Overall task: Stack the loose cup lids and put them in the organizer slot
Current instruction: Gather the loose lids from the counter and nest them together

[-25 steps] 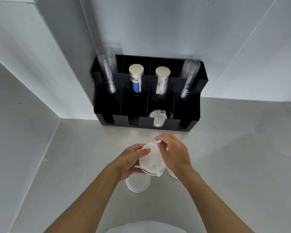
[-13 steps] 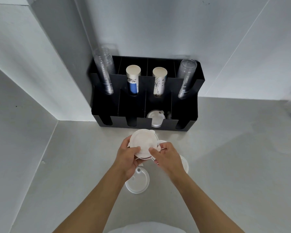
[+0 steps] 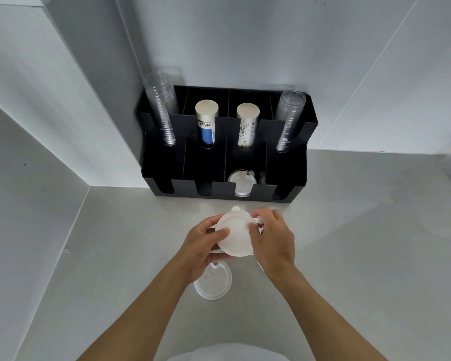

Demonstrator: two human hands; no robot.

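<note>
On the pale grey desk (image 3: 349, 256) before the black plastic organizer (image 3: 284, 162), the right hand (image 3: 272, 239) has returned to the small stack of round white plastic lids (image 3: 235, 237), both it and the left hand (image 3: 202, 244) pinching it to align, one loose white lid (image 3: 214, 284) still left

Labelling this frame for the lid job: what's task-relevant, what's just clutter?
In play:
- left hand and right hand, both on the lid stack
- loose lid on the counter
- black organizer, with lids in slot

Just there:
- clear cup stacks
- paper cup stacks
</note>
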